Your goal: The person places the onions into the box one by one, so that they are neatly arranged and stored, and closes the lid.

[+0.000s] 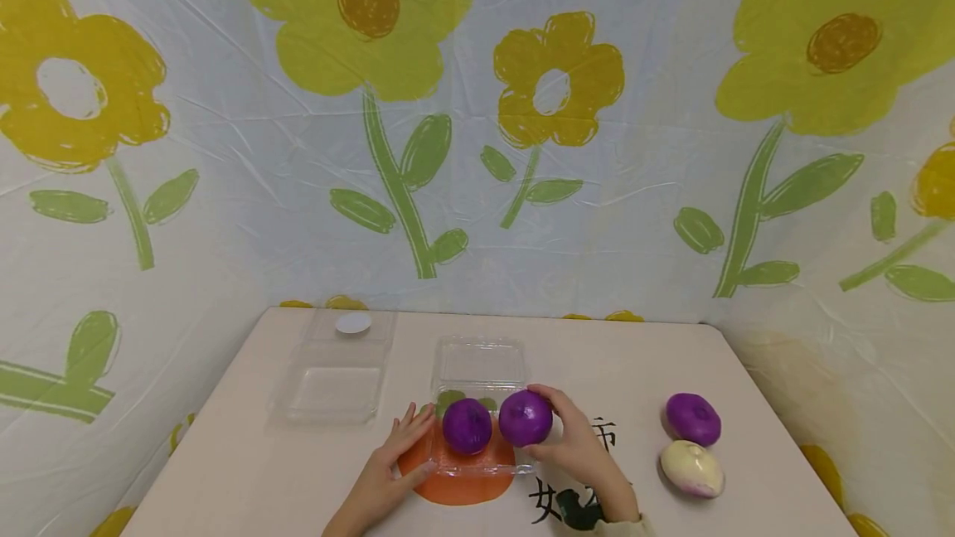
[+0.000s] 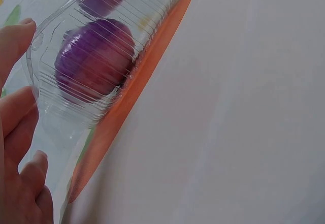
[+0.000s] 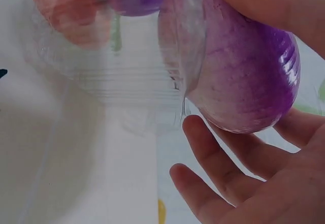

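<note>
A purple-and-white turnip (image 1: pixel 467 426) sits inside an open clear plastic clamshell box (image 1: pixel 483 471) at the front middle of the table. My right hand (image 1: pixel 578 442) grips a second turnip (image 1: pixel 525 418) over the box's right side, thumb in front and fingers behind. In the right wrist view, this held turnip (image 3: pixel 249 66) overlaps the box's rim. My left hand (image 1: pixel 388 466) touches the box's left side with fingers spread. From the left wrist, the thumb and a finger appear against the rim, with the boxed turnip (image 2: pixel 96 61) showing through the ribbed wall.
On the right of the table, a purple turnip (image 1: pixel 693 418) lies behind a turnip with its white side up (image 1: pixel 691 469). Another open clear box (image 1: pixel 334 394) stands at the left, a white round piece (image 1: pixel 353 322) at its lid. A flowered cloth (image 1: pixel 634 214) hangs behind the table.
</note>
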`<state>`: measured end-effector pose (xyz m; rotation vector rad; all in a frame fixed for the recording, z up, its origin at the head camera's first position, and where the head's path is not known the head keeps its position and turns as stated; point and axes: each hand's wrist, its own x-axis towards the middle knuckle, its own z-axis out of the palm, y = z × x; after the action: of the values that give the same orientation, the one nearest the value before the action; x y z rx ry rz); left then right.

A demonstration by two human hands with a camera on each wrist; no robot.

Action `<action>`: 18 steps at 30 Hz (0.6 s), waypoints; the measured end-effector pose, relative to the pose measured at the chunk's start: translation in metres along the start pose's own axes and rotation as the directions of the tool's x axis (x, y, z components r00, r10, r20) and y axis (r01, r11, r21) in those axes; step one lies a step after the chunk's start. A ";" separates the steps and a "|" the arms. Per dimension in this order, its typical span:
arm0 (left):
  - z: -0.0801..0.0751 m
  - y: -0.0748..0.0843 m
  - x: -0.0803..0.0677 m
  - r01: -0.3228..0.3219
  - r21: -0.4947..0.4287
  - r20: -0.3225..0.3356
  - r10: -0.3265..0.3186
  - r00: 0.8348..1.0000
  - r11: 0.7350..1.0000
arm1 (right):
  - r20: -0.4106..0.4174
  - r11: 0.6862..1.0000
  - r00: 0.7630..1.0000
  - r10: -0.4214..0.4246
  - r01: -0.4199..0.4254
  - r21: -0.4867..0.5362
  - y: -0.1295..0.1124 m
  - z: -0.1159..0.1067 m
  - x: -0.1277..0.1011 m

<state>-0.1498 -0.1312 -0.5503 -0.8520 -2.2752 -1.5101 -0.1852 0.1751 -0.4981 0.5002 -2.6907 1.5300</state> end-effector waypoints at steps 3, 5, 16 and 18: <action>0.000 0.000 -0.001 0.005 0.000 0.003 -0.005 1.000 1.000 | 0.014 1.000 1.000 -0.008 0.009 -0.028 -0.002 0.002 -0.001; 0.000 0.000 -0.001 0.007 0.002 0.004 -0.007 1.000 1.000 | 0.025 0.999 1.000 -0.004 0.006 -0.053 -0.003 0.003 -0.002; 0.001 -0.002 0.000 -0.006 0.022 -0.002 0.006 1.000 1.000 | 0.082 0.978 0.996 0.019 -0.001 -0.208 -0.012 0.010 -0.004; 0.004 -0.008 -0.002 -0.016 0.024 -0.012 0.016 1.000 1.000 | 0.082 0.976 0.997 0.008 0.010 -0.219 -0.014 0.010 -0.004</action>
<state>-0.1531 -0.1307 -0.5586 -0.8501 -2.2682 -1.4742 -0.1764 0.1608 -0.4926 0.5668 -2.8732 1.2161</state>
